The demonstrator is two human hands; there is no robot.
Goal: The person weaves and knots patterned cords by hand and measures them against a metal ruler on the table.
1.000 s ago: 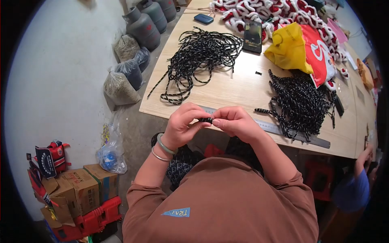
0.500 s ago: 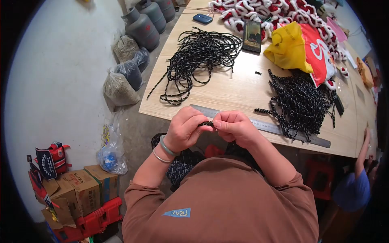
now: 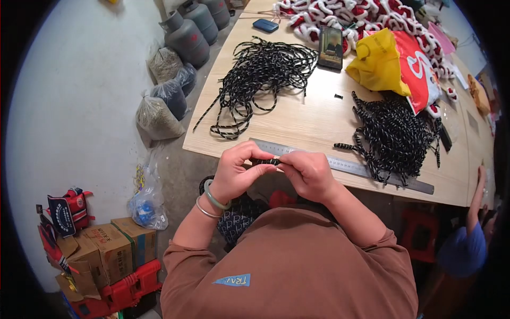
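A short, tightly wound piece of black cord with light flecks (image 3: 264, 161) is held between my two hands, just off the table's front edge. My left hand (image 3: 236, 171), with bangles on its wrist, pinches it between thumb and fingers. At the cord's right end, my right hand (image 3: 308, 171) is closed with thumb and fingertips together. Just beyond the hands lies a steel ruler (image 3: 348, 166). On the table to the right is a heap of knotted black cords (image 3: 396, 135), one wound end (image 3: 345, 145) sticking out. Loose black cord (image 3: 265, 72) is piled on the left.
A phone (image 3: 330, 48), a yellow and red plastic bag (image 3: 377, 61) and red-white trim (image 3: 340, 16) lie farther back on the wooden table (image 3: 313, 119). A small black piece (image 3: 338, 96) sits mid-table. Gas cylinders (image 3: 187, 40) and cardboard boxes (image 3: 109, 250) stand left. Another person's arm (image 3: 474, 199) reaches in at right.
My left hand has opened its grip slightly, showing more of the wound cord. My right hand has turned, its knuckles now more upward, still at the cord's right end.
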